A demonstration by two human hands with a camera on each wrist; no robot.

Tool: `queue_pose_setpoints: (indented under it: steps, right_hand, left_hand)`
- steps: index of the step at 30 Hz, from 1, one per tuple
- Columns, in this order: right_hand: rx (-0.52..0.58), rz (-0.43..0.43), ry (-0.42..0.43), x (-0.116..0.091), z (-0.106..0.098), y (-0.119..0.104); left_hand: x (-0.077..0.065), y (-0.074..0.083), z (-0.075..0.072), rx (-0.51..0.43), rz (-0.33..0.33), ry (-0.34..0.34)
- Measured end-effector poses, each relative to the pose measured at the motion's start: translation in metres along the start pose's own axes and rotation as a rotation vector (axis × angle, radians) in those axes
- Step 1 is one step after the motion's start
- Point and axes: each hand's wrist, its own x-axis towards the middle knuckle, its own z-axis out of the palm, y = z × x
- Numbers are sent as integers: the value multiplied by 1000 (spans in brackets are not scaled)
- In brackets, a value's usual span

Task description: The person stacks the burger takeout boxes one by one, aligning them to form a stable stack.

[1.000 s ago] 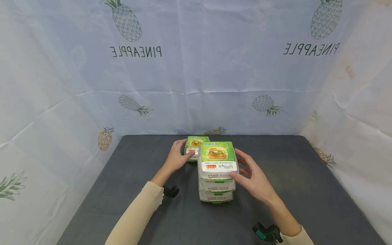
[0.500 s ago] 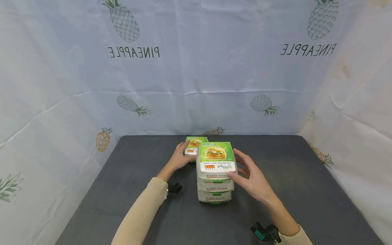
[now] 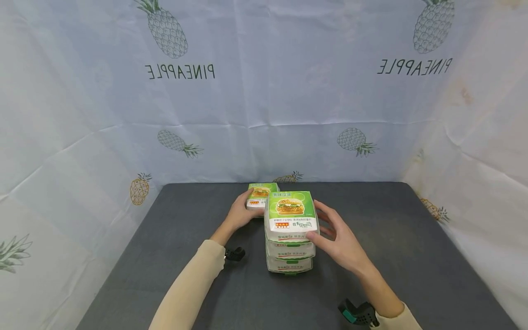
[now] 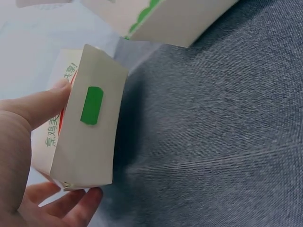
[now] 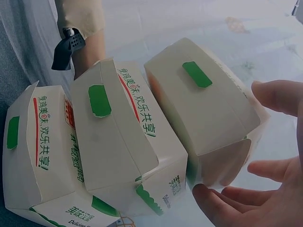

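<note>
Three white and green burger boxes stand stacked mid-table; the top burger box (image 3: 292, 215) bears a burger picture. My right hand (image 3: 344, 240) holds that top box at its right side, thumb by the front corner and fingers along the side. In the right wrist view, the middle burger box (image 5: 123, 137) and the bottom burger box (image 5: 40, 151) show their green tabs. Behind the stack to the left, my left hand (image 3: 239, 213) grips a separate burger box (image 4: 90, 123), thumb across its front and fingertips around its side. The stack partly hides this box in the head view.
A dark grey cloth-covered table (image 3: 144, 270) lies beneath the boxes. White curtain (image 3: 255, 91) printed with pineapples hangs behind and at both sides. Each wrist carries a black band, such as the right wristband (image 3: 359, 314).
My left hand has closed in on the rear burger box, its thumb shifting lower along the front. The right hand and stack keep nearly the same place; the head view shifts slightly.
</note>
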Motion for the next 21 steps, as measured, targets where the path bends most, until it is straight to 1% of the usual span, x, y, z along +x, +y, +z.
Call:
queue_pose_setpoints:
  steps: [4, 7, 13, 21]
  right_hand:
    - [-2, -1, 4, 0, 0, 0]
    - [-3, 3, 6, 0, 0, 0]
    - [-10, 11, 10, -1, -1, -1]
    - [-12, 12, 13, -1, -2, -2]
  left_hand:
    - [-4, 5, -7, -9, 13, 18]
    - [-6, 8, -12, 5, 24, 17]
    - [-8, 15, -26, 1, 32, 10]
    - [-11, 34, -45, 21, 44, 37]
